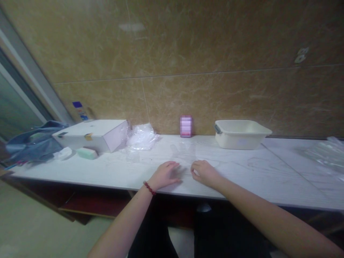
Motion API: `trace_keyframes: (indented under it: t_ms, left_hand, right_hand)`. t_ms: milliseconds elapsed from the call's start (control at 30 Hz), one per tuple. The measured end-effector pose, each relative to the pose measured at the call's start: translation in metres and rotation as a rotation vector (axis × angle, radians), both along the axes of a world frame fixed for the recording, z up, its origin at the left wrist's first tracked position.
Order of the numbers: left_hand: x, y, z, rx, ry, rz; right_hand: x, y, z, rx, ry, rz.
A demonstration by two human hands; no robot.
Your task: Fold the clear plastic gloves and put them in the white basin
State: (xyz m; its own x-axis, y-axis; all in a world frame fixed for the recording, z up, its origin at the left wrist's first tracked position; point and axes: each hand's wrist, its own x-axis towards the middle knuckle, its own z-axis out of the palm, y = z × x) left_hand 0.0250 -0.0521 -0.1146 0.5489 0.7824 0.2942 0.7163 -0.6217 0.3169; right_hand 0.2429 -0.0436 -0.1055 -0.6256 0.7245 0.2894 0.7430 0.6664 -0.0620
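My left hand [166, 174] lies flat on the white table top [236, 172] near its front edge, fingers stretched out and pointing right, a red bead bracelet on the wrist. Close beside it my right hand [203, 172] rests on the table with its fingers curled under; nothing shows in it. The two hands are a small gap apart. A faint clear plastic sheet [188, 150] seems to lie on the table just beyond them.
A cream plastic basin [242, 134] stands at the back right. A small pink box [186, 126] leans at the marble wall. At the left are a white box [92, 134], crumpled clear plastic [141, 136], a green block [87, 153] and a blue bag [34, 141].
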Motion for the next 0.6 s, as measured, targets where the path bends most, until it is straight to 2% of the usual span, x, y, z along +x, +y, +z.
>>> trace_keyframes:
  t_ms: [100, 200, 400, 600]
  left_hand:
    - [0.006, 0.011, -0.011, 0.050, -0.014, 0.099]
    - [0.008, 0.019, -0.012, 0.032, -0.049, 0.074]
    - [0.009, 0.029, -0.003, -0.068, -0.226, 0.066]
    - [0.006, 0.042, 0.006, -0.121, -0.308, 0.026]
  right_hand:
    - [-0.001, 0.004, 0.001, 0.003, 0.088, -0.014]
    - [0.001, 0.007, 0.002, 0.005, 0.182, -0.014]
    - [0.024, 0.009, 0.004, -0.087, 0.281, 0.063]
    - [0.038, 0.033, -0.007, -0.243, 0.318, -0.045]
